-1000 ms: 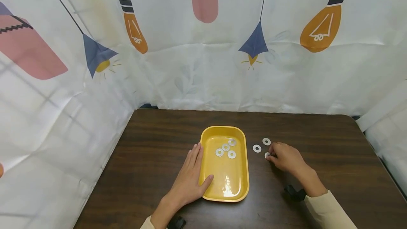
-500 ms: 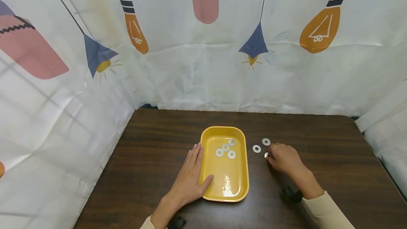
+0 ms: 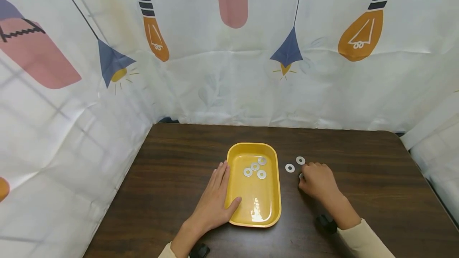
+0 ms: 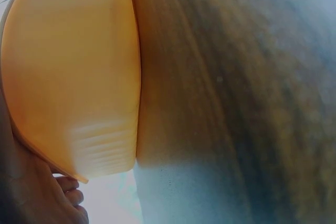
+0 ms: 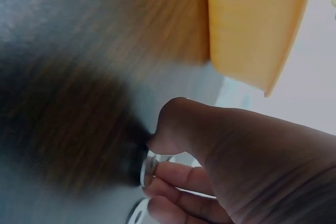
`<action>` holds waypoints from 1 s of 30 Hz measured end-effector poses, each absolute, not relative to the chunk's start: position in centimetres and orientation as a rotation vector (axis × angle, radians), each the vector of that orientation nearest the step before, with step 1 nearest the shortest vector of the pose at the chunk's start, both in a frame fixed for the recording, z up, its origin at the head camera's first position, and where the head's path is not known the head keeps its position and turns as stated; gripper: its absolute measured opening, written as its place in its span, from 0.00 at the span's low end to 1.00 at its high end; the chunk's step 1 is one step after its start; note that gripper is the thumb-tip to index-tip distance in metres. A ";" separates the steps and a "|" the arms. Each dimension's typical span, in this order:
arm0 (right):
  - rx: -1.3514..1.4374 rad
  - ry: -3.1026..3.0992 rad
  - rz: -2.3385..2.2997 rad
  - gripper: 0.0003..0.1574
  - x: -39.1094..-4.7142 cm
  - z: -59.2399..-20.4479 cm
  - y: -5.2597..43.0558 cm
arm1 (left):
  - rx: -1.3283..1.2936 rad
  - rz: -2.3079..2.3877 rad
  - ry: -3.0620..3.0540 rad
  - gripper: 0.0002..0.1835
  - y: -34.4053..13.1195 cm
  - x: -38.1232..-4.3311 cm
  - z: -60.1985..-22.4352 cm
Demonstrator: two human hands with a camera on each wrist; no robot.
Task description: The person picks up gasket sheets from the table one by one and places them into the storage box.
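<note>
My left hand (image 3: 211, 200) lies flat along the left rim of a yellow tray (image 3: 252, 208), fingers straight and thumb over the edge. Several flat metal washers, one of them a washer (image 3: 261, 174) nearest the front, lie on the tray's floor. To the right of the tray, my right hand (image 3: 319, 182) is low over the table, thumb and fingertips pinching a washer (image 5: 147, 170) that stands tilted on its edge in the right wrist view. In the head view the hand mostly hides it. Two more washers, a left one (image 3: 290, 168) and a farther one (image 3: 300, 160), lie flat close by.
A dark wood-grain table (image 3: 172, 170) carries everything. Behind it and along the left hangs a white curtain (image 3: 229, 86) printed with lamps and bulbs. The tray's outer wall (image 4: 73, 77) rises beside the left wrist camera.
My right hand has shifted slightly left and rolled over the washer, covering more of it. The left hand, tray and other washers stay put; the head view drifts a little.
</note>
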State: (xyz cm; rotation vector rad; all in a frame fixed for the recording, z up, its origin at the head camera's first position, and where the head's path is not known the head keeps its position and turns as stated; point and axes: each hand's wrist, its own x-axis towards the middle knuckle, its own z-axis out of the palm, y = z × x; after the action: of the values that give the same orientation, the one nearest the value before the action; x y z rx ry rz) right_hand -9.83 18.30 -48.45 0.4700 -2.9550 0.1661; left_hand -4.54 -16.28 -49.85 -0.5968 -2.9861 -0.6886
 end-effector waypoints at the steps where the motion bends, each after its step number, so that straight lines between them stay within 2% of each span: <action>1: 0.470 -2.947 0.158 0.20 -9.8 -48.5 18.3 | -0.599 -0.690 -2.985 0.53 -16.3 -4.6 -49.9; 16: 0.472 -2.865 0.355 0.08 -9.7 -50.2 19.6 | -0.608 -0.666 -2.979 0.53 -16.2 -4.5 -49.8; 30: 0.480 -2.828 0.430 0.07 -9.6 -49.4 19.2 | -0.592 -0.675 -2.969 0.52 -16.2 -4.4 -49.9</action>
State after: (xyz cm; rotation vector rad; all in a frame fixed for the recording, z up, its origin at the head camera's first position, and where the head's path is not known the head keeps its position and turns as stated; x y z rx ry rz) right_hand -9.65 19.21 -49.44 0.4796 -2.8279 0.4304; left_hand -4.42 -16.22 -49.90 -0.5924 -2.9692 -0.6749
